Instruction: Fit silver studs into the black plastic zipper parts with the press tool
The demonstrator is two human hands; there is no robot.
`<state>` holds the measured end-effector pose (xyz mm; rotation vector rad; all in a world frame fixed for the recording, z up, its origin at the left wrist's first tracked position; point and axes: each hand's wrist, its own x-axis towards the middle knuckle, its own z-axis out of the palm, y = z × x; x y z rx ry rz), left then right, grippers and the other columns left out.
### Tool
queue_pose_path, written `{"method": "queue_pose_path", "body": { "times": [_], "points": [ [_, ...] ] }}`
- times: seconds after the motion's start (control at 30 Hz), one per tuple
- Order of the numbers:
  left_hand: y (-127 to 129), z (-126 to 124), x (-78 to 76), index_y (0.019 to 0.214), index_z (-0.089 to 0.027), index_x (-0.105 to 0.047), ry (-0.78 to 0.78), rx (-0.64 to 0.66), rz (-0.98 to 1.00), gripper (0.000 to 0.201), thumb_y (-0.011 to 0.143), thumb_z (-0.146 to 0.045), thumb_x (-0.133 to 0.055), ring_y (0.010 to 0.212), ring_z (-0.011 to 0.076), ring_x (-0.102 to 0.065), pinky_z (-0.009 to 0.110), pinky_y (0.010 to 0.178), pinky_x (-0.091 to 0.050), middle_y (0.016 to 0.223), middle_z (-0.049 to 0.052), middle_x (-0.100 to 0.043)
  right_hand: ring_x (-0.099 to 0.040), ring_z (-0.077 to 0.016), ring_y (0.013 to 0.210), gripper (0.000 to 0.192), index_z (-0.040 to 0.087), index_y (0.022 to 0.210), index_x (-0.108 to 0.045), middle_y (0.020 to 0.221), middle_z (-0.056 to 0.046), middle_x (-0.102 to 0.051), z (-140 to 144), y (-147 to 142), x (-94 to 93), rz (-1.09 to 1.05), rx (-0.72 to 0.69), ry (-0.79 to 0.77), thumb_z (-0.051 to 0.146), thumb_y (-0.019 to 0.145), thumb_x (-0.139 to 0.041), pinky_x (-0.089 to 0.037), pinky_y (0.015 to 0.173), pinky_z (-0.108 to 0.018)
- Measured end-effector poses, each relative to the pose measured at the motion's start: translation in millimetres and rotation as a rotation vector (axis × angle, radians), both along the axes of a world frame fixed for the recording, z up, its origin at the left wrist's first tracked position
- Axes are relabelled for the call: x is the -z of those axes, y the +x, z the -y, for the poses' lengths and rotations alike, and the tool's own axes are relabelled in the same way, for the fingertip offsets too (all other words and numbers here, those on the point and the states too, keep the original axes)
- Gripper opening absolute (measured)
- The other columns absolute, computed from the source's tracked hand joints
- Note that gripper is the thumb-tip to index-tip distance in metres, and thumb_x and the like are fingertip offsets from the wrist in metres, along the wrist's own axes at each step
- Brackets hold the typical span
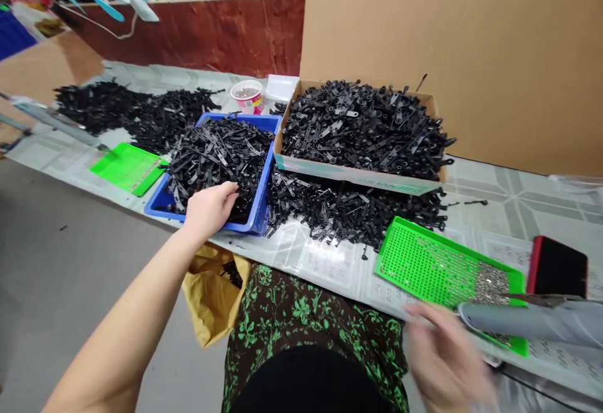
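My left hand point(210, 207) reaches into the blue bin point(160, 200), fingers curled down into its heap of thin black plastic strips point(221, 152); whether it grips any is hidden. My right hand point(445, 356) is blurred at the lower right, just below the near edge of a green perforated tray point(424, 262) that carries small silver parts point(490, 284). It appears empty with fingers apart. A grey tool point(532, 322) lies just right of this hand.
A cardboard box point(348, 173) heaped with black parts stands behind a loose pile point(348, 209). More black parts point(122, 108) and a second green tray point(127, 168) lie at left. A pink cup point(247, 95), a red-edged black phone point(558, 268), a yellow bag point(211, 293) hanging below.
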<state>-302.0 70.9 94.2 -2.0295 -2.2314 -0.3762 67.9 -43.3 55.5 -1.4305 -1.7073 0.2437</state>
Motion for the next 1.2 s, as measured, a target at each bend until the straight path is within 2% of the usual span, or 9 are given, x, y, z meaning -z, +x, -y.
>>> {"method": "queue_pose_path", "body": {
  "times": [0.13,0.27,0.33,0.43,0.53,0.7,0.87,1.03,1.2],
  "points": [
    [7,21,11.9,0.095,-0.019,-0.07,0.515,-0.007,0.273,0.02,0.084,-0.026,-0.055,0.084,0.0232,-0.067,0.035,0.083,-0.049,0.088,0.009,-0.073,-0.064,-0.0183,0.079,0.021,0.022,0.097,-0.064,0.088,-0.006,-0.066,-72,-116,41.9,0.31,-0.586,-0.065,0.015,0.089,-0.046,-0.058,0.064,-0.031],
    [30,67,26.2,0.092,-0.019,-0.07,0.732,0.014,0.477,0.016,0.077,-0.017,-0.064,0.081,0.0207,-0.067,0.035,0.083,-0.05,0.081,0.005,-0.073,-0.057,-0.021,0.085,0.022,0.016,0.101,-0.064,0.091,-0.011,-0.063,-103,-181,63.0,0.506,-0.659,-0.169,0.01,0.088,-0.047,-0.051,0.059,-0.029],
    [47,93,41.2,0.092,-0.02,-0.071,0.678,-0.018,0.683,0.019,0.075,-0.015,-0.067,0.077,0.0193,-0.067,0.034,0.079,-0.052,0.081,0.003,-0.073,-0.054,-0.0216,0.087,0.019,0.015,0.095,-0.065,0.09,-0.012,-0.062,-101,-178,65.3,0.573,-0.673,-0.203,0.012,0.089,-0.047,-0.048,0.06,-0.029],
    [75,115,67.8,0.088,-0.019,-0.072,0.336,-0.259,1.138,0.014,0.075,-0.023,-0.067,0.063,0.0162,-0.065,0.028,0.063,-0.052,0.073,0.002,-0.072,-0.052,-0.0196,0.088,0.017,0.021,0.091,-0.066,0.092,-0.007,-0.062,-96,-153,62.8,0.629,-0.721,-0.237,0.021,0.091,-0.049,-0.044,0.059,-0.027],
    [99,113,85.7,0.076,-0.015,-0.071,0.064,-0.535,1.511,0.021,0.066,-0.034,-0.073,0.053,0.0131,-0.06,0.023,0.046,-0.044,0.066,0.003,-0.069,-0.051,-0.0186,0.094,0.024,0.025,0.111,-0.062,0.108,-0.006,-0.063,-99,-135,57.7,0.65,-0.742,-0.23,0.024,0.093,-0.047,-0.044,0.062,-0.026],
    [111,95,86.1,0.067,-0.012,-0.067,0.026,-0.799,1.762,0.03,0.046,-0.03,-0.078,0.046,0.0092,-0.056,0.018,0.043,-0.037,0.06,0.003,-0.068,-0.051,-0.0207,0.097,0.022,0.017,0.1,-0.065,0.106,-0.009,-0.065,-121,-138,54.9,0.748,-0.846,-0.121,0.016,0.093,-0.044,-0.046,0.071,-0.031],
    [106,93,75.8,0.068,-0.012,-0.067,0.037,-0.838,1.754,0.029,0.045,-0.028,-0.077,0.046,0.0092,-0.056,0.019,0.044,-0.038,0.058,0.002,-0.067,-0.052,-0.0219,0.105,0.021,0.017,0.094,-0.066,0.104,-0.009,-0.068,-128,-141,52.8,0.449,-0.85,-0.067,0.021,0.093,-0.045,-0.044,0.087,-0.039],
    [113,88,68.3,0.064,-0.014,-0.068,0.041,-0.687,1.784,0.02,0.051,-0.026,-0.074,0.047,0.0087,-0.053,0.019,0.042,-0.035,0.055,0.0,-0.064,-0.063,-0.0136,0.079,0.022,0.019,0.104,-0.065,0.088,-0.005,-0.071,-101,-131,50.3,-0.087,-0.932,-0.224,0.024,0.094,-0.046,-0.051,0.073,-0.029],
    [128,78,57.8,0.061,-0.013,-0.068,0.012,-0.58,1.84,0.013,0.054,-0.023,-0.073,0.043,0.0066,-0.046,0.018,0.04,-0.032,0.048,-0.002,-0.057,-0.062,-0.0144,0.073,0.017,0.017,0.094,-0.066,0.08,-0.006,-0.07,-82,-120,45.5,-0.158,-0.766,-0.074,0.019,0.091,-0.05,-0.053,0.069,-0.03]
  ]
}}
